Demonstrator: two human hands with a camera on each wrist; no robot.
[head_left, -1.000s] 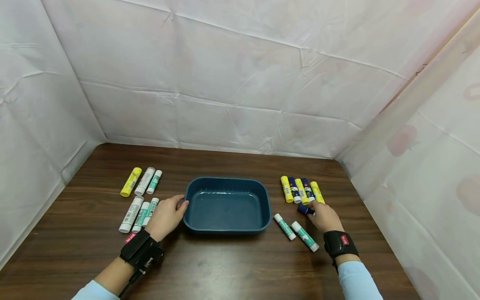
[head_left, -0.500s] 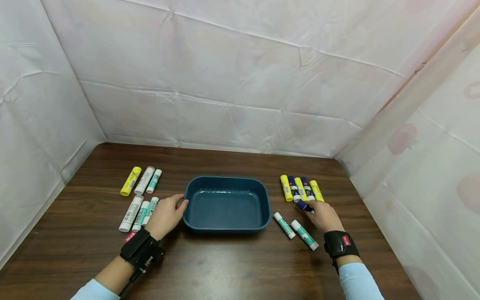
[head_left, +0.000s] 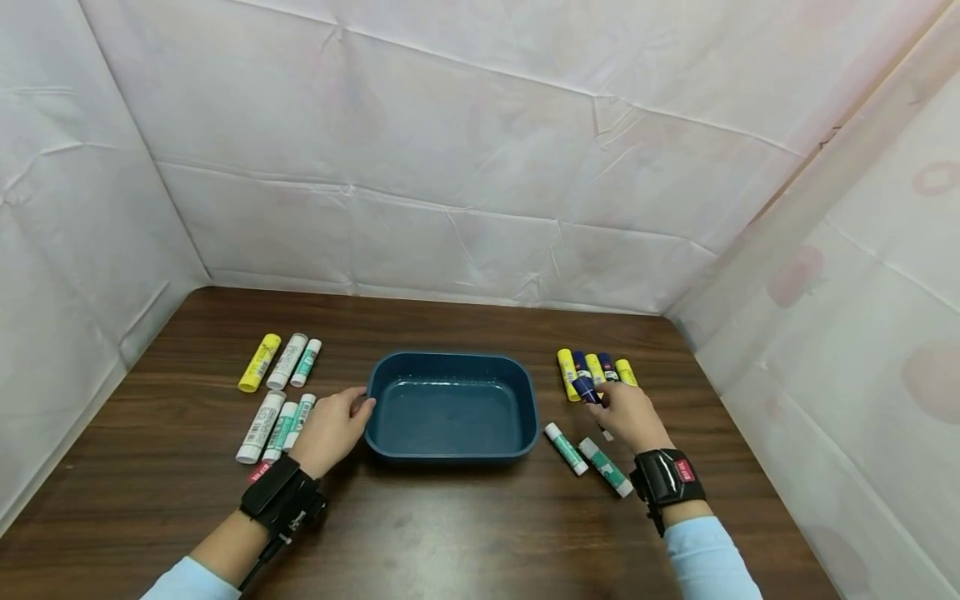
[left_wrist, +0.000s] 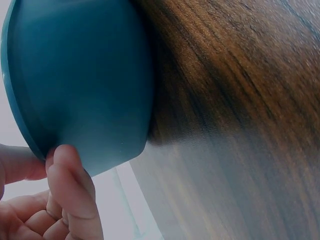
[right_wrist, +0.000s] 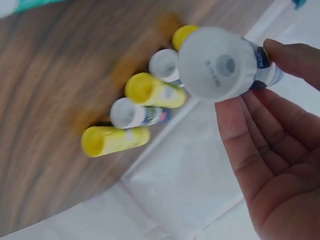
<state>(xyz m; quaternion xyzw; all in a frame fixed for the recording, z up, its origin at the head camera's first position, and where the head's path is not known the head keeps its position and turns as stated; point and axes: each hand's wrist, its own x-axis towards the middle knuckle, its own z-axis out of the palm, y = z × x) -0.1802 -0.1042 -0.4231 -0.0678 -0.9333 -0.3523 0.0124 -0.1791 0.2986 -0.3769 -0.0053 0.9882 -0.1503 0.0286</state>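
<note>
A deep teal plastic tray [head_left: 453,417] sits mid-table. My left hand [head_left: 330,432] pinches its left rim between thumb and fingers; the left wrist view shows the tray's outer wall [left_wrist: 85,80] close up. In my right hand [head_left: 636,417] a dark blue glue stick [head_left: 585,390] is held between thumb and fingers, its white base [right_wrist: 215,65] facing the right wrist camera. It overlaps a row of yellow and dark blue glue sticks lying behind it, among them a yellow one [right_wrist: 116,140] at the row's end. Two green-and-white glue sticks [head_left: 566,449] lie between tray and right hand.
Left of the tray lie two groups of glue sticks: a yellow one [head_left: 259,363] with a white and a green one behind, and a large white one [head_left: 261,427] with green ones in front. Pale cloth walls [head_left: 450,250] enclose the wooden table [head_left: 442,533].
My right hand has lifted the dark blue glue stick and moved it leftward and away from me, over the row. My left hand has stayed at the tray's rim.
</note>
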